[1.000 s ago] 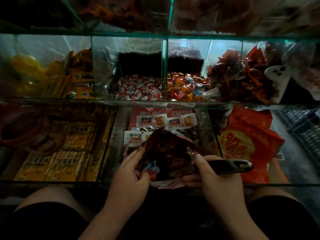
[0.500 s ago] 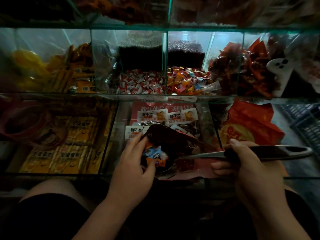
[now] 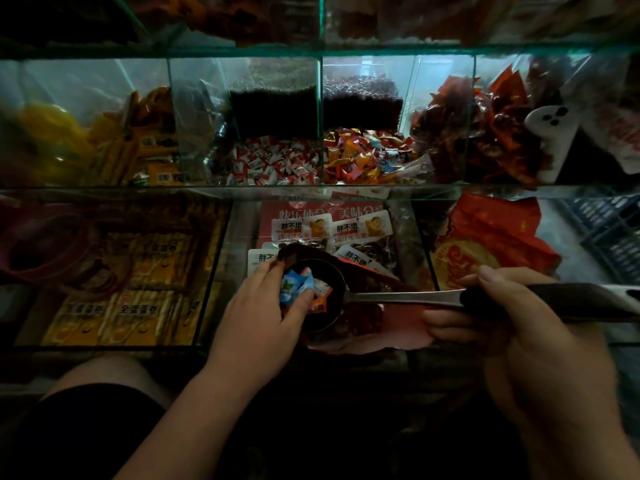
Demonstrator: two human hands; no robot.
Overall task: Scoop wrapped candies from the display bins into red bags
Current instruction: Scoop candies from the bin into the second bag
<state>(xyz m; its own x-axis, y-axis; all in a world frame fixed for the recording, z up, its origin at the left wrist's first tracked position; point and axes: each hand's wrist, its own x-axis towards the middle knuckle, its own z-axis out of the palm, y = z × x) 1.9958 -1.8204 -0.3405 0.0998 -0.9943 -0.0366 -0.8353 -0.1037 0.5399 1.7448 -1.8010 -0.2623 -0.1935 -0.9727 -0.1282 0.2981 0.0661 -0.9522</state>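
**Left hand.** Your left hand (image 3: 256,313) is at the mouth of the red bag (image 3: 401,327). Its fingers (image 3: 268,271) curl over the far, dark edge of the mouth and the thumb closes in from the near side, so the hand grips the bag edge.

**Right hand.** Your right hand (image 3: 526,327) is clenched round the black handle of the metal scoop (image 3: 398,297). The thumb lies on top and the other fingers wrap underneath. The handle runs level, pointing right.

**Scoop and load.** The scoop bowl sits in the bag mouth, just beside the left thumb. The scooped candies (image 3: 294,289), in blue, white and orange wrappers, lie in the bowl between the left thumb and fingers. Whether the thumb touches them cannot be determined.

**Bag position.** The bag is held over the near edge of the lower middle glass compartment, above the labelled snack packets (image 3: 360,230).

**Surroundings.**
- Upper tier, directly beyond: assorted candies (image 3: 367,157).
- To their left: red-and-white candies (image 3: 273,164).
- Lower left compartment: yellow packets (image 3: 138,306).
- Lower right compartment: a large red packet (image 3: 491,244).
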